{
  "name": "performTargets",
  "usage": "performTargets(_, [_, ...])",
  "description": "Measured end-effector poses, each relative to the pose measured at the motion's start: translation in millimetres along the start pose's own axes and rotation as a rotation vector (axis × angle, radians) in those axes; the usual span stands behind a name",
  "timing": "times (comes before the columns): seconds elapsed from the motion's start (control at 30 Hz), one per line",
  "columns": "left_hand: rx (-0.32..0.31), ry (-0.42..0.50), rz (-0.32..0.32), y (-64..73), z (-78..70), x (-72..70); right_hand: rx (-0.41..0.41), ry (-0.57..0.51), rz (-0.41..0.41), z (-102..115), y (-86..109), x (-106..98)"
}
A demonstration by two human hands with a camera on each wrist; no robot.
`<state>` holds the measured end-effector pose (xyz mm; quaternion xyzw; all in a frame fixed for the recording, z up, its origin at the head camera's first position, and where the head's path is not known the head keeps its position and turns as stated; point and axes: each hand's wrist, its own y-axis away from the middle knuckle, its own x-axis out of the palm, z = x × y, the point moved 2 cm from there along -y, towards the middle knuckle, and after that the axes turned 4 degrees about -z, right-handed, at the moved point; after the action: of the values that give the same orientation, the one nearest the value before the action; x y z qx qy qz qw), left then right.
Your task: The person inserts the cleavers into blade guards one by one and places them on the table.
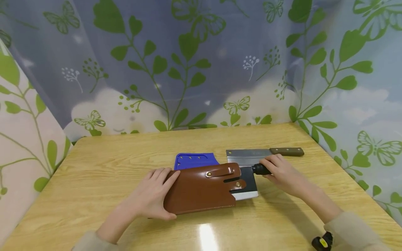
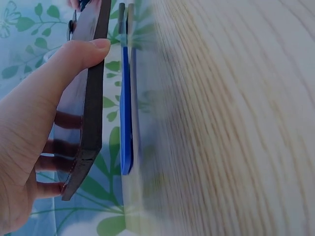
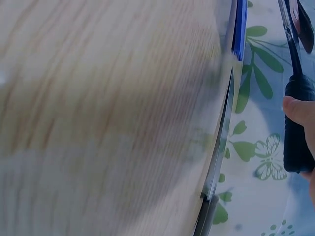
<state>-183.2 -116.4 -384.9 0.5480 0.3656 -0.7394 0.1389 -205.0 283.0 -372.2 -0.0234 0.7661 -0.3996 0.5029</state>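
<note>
My left hand (image 1: 153,196) grips the closed end of a brown leather knife sheath (image 1: 198,191), thumb at its near edge and fingers spread over it. Most of a black-bladed cleaver (image 1: 250,181) is hidden inside the sheath; the part by the handle, with a bright cutting edge, sticks out on the right. Around the cleaver's black handle (image 3: 298,128) curl the fingers of my right hand (image 1: 284,176). Two snap straps (image 1: 220,172) lie at the sheath's mouth. In the left wrist view the sheath (image 2: 93,108) is held up off the wooden table.
Behind the sheath, a blue plastic blade cover (image 1: 195,159) lies on the table (image 1: 103,157), partly hidden. To its right is a second cleaver (image 1: 248,153) with a brown riveted handle (image 1: 287,151). A leaf-patterned curtain (image 1: 201,69) hangs along the table's back and sides.
</note>
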Motion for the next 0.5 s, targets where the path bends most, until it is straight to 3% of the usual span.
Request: performTargets(0.5, [0.018,-0.024,-0.033,-1.2,-2.6,-1.4,-0.045,-0.025,-0.037,11.9,-17.2,14.7])
